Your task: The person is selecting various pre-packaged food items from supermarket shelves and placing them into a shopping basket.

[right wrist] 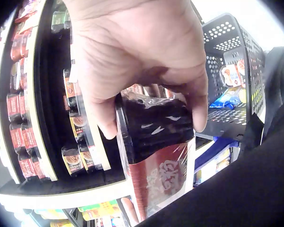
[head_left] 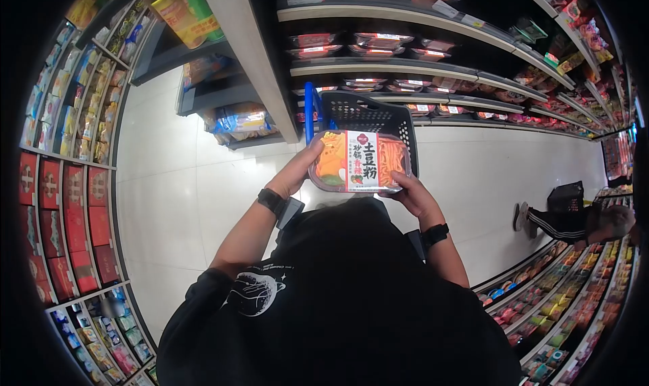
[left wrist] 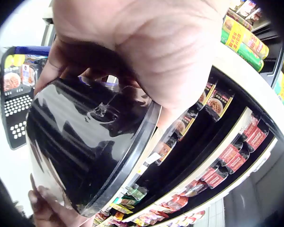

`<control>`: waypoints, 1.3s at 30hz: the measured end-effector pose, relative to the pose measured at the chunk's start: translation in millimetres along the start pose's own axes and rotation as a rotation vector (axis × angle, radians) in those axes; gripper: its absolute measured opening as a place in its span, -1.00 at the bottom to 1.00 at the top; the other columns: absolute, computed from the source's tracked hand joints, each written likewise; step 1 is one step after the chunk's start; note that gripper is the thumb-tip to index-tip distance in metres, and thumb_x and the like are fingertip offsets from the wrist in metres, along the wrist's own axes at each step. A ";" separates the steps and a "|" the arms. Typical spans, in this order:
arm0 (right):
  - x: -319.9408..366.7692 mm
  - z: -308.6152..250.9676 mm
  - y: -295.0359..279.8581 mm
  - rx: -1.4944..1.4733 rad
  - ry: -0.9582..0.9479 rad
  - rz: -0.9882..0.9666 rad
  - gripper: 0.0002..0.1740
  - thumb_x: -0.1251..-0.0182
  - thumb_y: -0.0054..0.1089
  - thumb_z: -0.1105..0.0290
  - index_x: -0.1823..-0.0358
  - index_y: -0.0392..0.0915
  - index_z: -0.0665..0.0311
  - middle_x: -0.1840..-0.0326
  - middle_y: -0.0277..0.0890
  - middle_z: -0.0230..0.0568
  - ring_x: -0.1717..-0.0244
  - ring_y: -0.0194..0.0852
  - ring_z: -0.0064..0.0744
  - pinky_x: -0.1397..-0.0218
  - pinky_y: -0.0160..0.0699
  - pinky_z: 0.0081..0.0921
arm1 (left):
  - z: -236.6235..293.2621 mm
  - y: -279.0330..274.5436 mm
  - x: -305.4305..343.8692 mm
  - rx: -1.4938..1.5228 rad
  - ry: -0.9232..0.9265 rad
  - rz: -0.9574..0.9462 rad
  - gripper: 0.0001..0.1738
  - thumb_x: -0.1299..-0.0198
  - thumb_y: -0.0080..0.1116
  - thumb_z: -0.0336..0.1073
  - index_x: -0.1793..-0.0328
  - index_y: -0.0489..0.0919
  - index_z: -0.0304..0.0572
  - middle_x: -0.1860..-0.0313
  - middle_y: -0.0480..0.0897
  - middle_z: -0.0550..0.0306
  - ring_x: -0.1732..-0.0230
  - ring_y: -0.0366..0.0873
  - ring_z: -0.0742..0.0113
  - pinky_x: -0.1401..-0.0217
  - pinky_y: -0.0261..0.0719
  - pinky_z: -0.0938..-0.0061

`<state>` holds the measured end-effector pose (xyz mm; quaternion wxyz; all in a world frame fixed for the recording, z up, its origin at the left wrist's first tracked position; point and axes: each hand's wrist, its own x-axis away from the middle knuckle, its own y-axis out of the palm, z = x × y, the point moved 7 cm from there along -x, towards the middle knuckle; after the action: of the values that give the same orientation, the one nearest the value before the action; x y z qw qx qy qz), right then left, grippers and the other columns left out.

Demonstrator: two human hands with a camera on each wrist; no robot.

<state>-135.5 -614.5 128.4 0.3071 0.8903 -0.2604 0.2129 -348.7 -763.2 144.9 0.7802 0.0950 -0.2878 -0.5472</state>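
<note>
A packaged noodle tray [head_left: 362, 160], with a printed paper band across its clear lid, is held level in front of the chest by both hands. My left hand [head_left: 298, 173] grips its left end, and my right hand [head_left: 414, 195] grips the right end with the thumb on top at the near corner. In the left wrist view, the tray's black plastic base [left wrist: 92, 137] shows between the palm and the other hand's fingers. In the right wrist view, thumb and fingers straddle the black end of the tray [right wrist: 154, 125].
Just beyond the tray stands a dark perforated shopping basket [right wrist: 227, 42] holding several packs, with a blue handle [head_left: 311, 109]. Shelves of similar trays [head_left: 378, 42] run ahead. Another person [head_left: 574, 222] is at the right, and red boxes [head_left: 78, 230] line the left shelves.
</note>
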 end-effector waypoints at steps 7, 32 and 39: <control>-1.8 4.6 -5.2 0.006 -0.056 -0.015 -0.31 -0.38 0.26 0.28 -0.48 0.22 0.25 -0.31 0.48 -0.20 -0.28 0.50 -0.29 -0.31 0.56 -0.21 | -7.5 -9.1 0.4 -0.015 0.036 0.015 -0.21 -0.53 -0.25 0.24 -0.65 0.10 -0.16 -0.53 0.33 0.03 -0.52 0.27 0.27 -0.56 0.20 0.40; 67.7 -16.9 -48.1 0.053 -0.182 0.101 0.09 -0.20 0.47 0.18 -0.60 -0.13 0.22 -0.33 0.41 -0.18 -0.22 0.52 -0.36 -0.14 0.64 -0.38 | -29.5 50.9 -37.3 0.022 -0.027 -0.043 -0.27 -0.52 -0.18 0.19 -0.53 0.28 -0.26 -0.44 0.46 0.02 -0.40 0.45 0.26 -0.47 0.39 0.37; 84.5 -22.4 -94.5 0.019 -0.202 0.065 0.08 -0.23 0.46 0.15 -0.59 -0.11 0.25 -0.31 0.43 -0.16 -0.21 0.53 -0.32 -0.14 0.65 -0.32 | -38.0 98.3 -58.0 -0.039 -0.062 -0.102 -0.28 -0.56 -0.26 0.15 -0.65 0.08 -0.10 -0.55 0.32 0.04 -0.53 0.29 0.22 -0.55 0.26 0.33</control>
<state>-18.8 -564.0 148.9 0.2636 0.9012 -0.3167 0.1344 -262.8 -679.2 139.4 0.7437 0.0775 -0.2960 -0.5944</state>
